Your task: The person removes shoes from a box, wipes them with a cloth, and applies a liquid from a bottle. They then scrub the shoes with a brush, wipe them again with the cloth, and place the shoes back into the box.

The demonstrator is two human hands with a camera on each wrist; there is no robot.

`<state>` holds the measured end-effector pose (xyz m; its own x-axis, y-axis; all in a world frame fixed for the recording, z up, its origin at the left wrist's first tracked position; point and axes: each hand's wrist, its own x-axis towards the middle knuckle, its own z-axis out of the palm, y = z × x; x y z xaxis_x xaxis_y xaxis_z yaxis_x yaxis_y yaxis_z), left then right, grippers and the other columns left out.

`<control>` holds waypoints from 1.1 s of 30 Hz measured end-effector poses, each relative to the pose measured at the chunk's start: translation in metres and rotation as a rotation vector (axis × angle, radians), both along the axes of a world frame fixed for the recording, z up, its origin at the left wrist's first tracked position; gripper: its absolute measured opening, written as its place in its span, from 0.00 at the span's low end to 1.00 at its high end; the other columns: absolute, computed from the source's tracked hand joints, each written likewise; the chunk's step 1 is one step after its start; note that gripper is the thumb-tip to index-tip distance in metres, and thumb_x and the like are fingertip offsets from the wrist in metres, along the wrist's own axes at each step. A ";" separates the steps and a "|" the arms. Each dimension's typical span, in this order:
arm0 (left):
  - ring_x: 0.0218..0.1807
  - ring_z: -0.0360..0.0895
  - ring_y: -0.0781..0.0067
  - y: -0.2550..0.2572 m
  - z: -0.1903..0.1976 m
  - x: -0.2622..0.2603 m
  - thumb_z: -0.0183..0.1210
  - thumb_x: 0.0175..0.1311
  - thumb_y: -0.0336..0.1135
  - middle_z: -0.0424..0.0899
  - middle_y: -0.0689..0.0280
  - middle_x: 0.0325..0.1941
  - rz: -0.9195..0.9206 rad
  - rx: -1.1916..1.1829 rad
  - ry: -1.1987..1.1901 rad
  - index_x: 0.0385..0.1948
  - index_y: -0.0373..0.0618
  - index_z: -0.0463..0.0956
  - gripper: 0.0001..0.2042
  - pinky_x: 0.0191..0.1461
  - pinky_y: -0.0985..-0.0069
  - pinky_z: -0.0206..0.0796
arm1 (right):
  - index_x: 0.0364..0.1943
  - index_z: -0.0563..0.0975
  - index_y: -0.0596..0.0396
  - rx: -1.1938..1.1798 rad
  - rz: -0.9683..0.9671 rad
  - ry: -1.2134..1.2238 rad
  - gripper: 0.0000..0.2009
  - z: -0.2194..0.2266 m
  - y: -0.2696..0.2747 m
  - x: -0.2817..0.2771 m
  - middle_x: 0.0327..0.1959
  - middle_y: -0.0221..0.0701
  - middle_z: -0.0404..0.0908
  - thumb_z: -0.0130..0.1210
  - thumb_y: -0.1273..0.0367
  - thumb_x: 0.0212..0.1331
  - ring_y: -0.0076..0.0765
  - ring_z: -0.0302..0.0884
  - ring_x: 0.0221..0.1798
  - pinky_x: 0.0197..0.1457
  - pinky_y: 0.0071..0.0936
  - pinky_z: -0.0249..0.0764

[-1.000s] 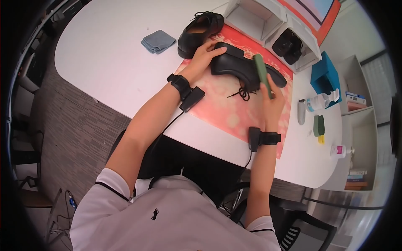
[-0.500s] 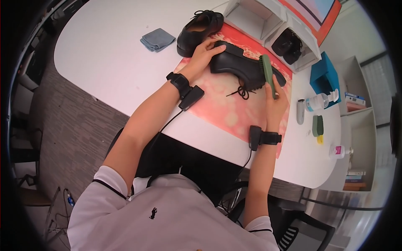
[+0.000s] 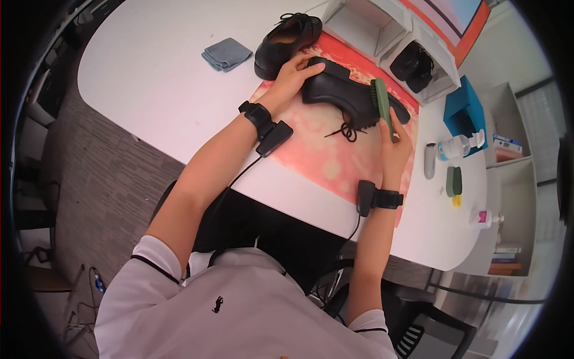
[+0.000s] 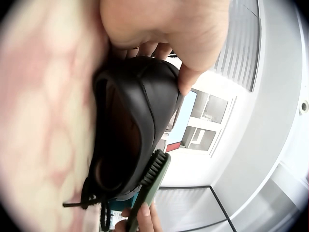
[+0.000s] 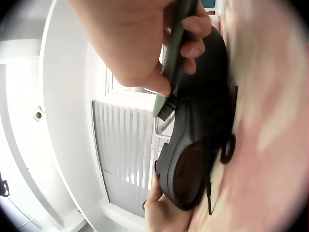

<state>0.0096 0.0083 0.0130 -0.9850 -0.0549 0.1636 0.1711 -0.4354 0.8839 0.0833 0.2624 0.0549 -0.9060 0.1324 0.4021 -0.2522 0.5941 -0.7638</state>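
A black lace-up shoe [image 3: 326,91] lies on its side, its sole turned away from the person and its laces hanging toward them. At the heel end, my left hand [image 3: 292,79] grips it, with the thumb on the sole edge and the other fingers behind the heel [image 4: 157,84]. My right hand [image 3: 394,154] holds a green brush [image 3: 383,103] by its handle, thumb along one side and fingers curled round the other. The brush's dark bristles [image 5: 167,108] are right at the shoe's side, toward the toe. A matching shoe [image 3: 270,61] stands upright beside my left hand.
Under the shoe is a pink patterned mat [image 3: 335,164]. A folded grey cloth [image 3: 227,55] lies left. Behind stands a white box [image 3: 443,90] with black shoes inside. At right are a teal box [image 3: 457,110], a pump bottle [image 3: 452,148], a grey cylinder [image 3: 429,161] and another green brush [image 3: 454,181].
The right hand has carried the brush a little to the right along the shoe and tilted it, so its bristles now show on the left. The left hand has kept its hold on the heel.
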 end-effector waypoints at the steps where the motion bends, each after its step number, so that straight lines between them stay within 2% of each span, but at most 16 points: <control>1: 0.53 0.77 0.76 0.000 0.000 0.000 0.65 0.64 0.38 0.81 0.63 0.52 0.015 -0.015 -0.005 0.58 0.36 0.72 0.24 0.58 0.79 0.67 | 0.59 0.80 0.49 0.021 0.025 0.069 0.20 -0.002 -0.004 0.001 0.35 0.32 0.82 0.62 0.69 0.60 0.27 0.73 0.34 0.41 0.26 0.70; 2: 0.52 0.77 0.77 0.000 0.000 -0.001 0.65 0.64 0.38 0.81 0.64 0.50 0.029 -0.033 -0.012 0.58 0.37 0.73 0.23 0.57 0.80 0.67 | 0.59 0.80 0.49 0.040 0.049 0.136 0.20 -0.004 -0.009 0.001 0.34 0.32 0.82 0.62 0.69 0.60 0.27 0.73 0.34 0.41 0.26 0.70; 5: 0.51 0.77 0.77 0.001 0.000 0.000 0.65 0.64 0.38 0.81 0.65 0.50 0.027 -0.025 -0.012 0.58 0.37 0.72 0.23 0.56 0.80 0.67 | 0.59 0.79 0.47 0.161 0.347 0.172 0.21 -0.010 -0.030 0.009 0.33 0.34 0.80 0.63 0.69 0.59 0.31 0.73 0.33 0.41 0.26 0.70; 8: 0.54 0.76 0.76 0.000 0.002 0.002 0.65 0.63 0.36 0.81 0.62 0.53 -0.013 0.018 -0.018 0.56 0.34 0.73 0.23 0.59 0.80 0.66 | 0.58 0.80 0.45 0.161 0.314 0.091 0.21 -0.010 -0.036 0.010 0.31 0.35 0.78 0.64 0.69 0.58 0.33 0.73 0.34 0.41 0.27 0.70; 9: 0.54 0.76 0.76 0.000 0.003 0.003 0.65 0.63 0.36 0.81 0.62 0.52 -0.016 0.022 -0.018 0.56 0.34 0.73 0.23 0.59 0.80 0.66 | 0.59 0.80 0.46 0.056 0.274 -0.015 0.21 -0.014 -0.029 0.005 0.31 0.33 0.79 0.63 0.69 0.59 0.31 0.72 0.32 0.40 0.27 0.69; 13: 0.52 0.77 0.77 -0.001 0.001 0.004 0.65 0.64 0.38 0.81 0.64 0.50 -0.022 0.010 -0.003 0.57 0.36 0.73 0.23 0.57 0.80 0.67 | 0.59 0.80 0.48 -0.054 0.056 -0.028 0.20 -0.004 0.004 -0.003 0.32 0.31 0.81 0.62 0.69 0.61 0.26 0.71 0.31 0.38 0.27 0.68; 16: 0.51 0.77 0.77 -0.001 0.001 0.000 0.66 0.64 0.38 0.81 0.64 0.50 0.002 -0.012 -0.001 0.58 0.37 0.73 0.23 0.56 0.80 0.68 | 0.58 0.80 0.47 0.060 -0.044 0.045 0.21 0.001 0.006 0.000 0.33 0.31 0.82 0.63 0.69 0.59 0.27 0.73 0.32 0.40 0.27 0.70; 19: 0.51 0.77 0.77 -0.001 0.000 -0.001 0.66 0.64 0.38 0.81 0.64 0.50 0.007 -0.011 -0.002 0.58 0.36 0.73 0.24 0.56 0.80 0.68 | 0.58 0.80 0.47 0.030 0.258 0.187 0.22 -0.010 -0.014 0.002 0.33 0.30 0.81 0.64 0.70 0.57 0.27 0.73 0.33 0.42 0.28 0.70; 22: 0.53 0.77 0.76 -0.001 -0.001 0.000 0.65 0.63 0.36 0.81 0.63 0.51 -0.012 0.027 0.007 0.56 0.35 0.73 0.22 0.57 0.79 0.67 | 0.58 0.81 0.47 0.184 0.434 0.040 0.22 -0.009 -0.031 0.013 0.35 0.32 0.81 0.65 0.71 0.55 0.29 0.75 0.35 0.43 0.28 0.71; 26: 0.54 0.76 0.75 0.000 0.002 0.002 0.65 0.63 0.35 0.81 0.61 0.52 -0.013 0.040 -0.009 0.56 0.33 0.72 0.23 0.58 0.79 0.67 | 0.59 0.80 0.47 0.028 0.265 0.080 0.22 -0.016 -0.013 0.000 0.37 0.34 0.83 0.64 0.70 0.57 0.28 0.75 0.36 0.43 0.27 0.71; 30: 0.54 0.77 0.74 0.003 -0.001 0.001 0.66 0.64 0.36 0.80 0.60 0.52 0.064 0.049 -0.026 0.57 0.32 0.70 0.24 0.59 0.78 0.67 | 0.59 0.79 0.50 0.001 -0.083 0.119 0.21 -0.014 0.016 -0.008 0.37 0.33 0.84 0.62 0.68 0.60 0.27 0.76 0.37 0.42 0.25 0.70; 31: 0.54 0.76 0.74 0.004 -0.002 0.001 0.65 0.64 0.36 0.80 0.60 0.52 0.078 0.056 -0.014 0.58 0.32 0.69 0.25 0.59 0.78 0.67 | 0.60 0.79 0.53 0.023 -0.116 0.193 0.21 -0.010 0.012 -0.008 0.38 0.32 0.84 0.62 0.67 0.61 0.26 0.75 0.37 0.41 0.25 0.69; 33: 0.55 0.76 0.73 0.006 -0.004 0.000 0.65 0.65 0.37 0.79 0.60 0.53 0.109 0.046 0.005 0.60 0.32 0.68 0.26 0.59 0.78 0.67 | 0.60 0.78 0.52 -0.088 -0.035 0.236 0.22 -0.008 0.001 -0.005 0.39 0.32 0.84 0.63 0.67 0.61 0.27 0.75 0.37 0.41 0.25 0.69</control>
<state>0.0093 0.0148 0.0085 -0.9718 -0.1695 0.1637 0.2244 -0.4539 0.8623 0.0783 0.2638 0.0470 -0.7824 0.2063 0.5877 -0.4101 0.5395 -0.7354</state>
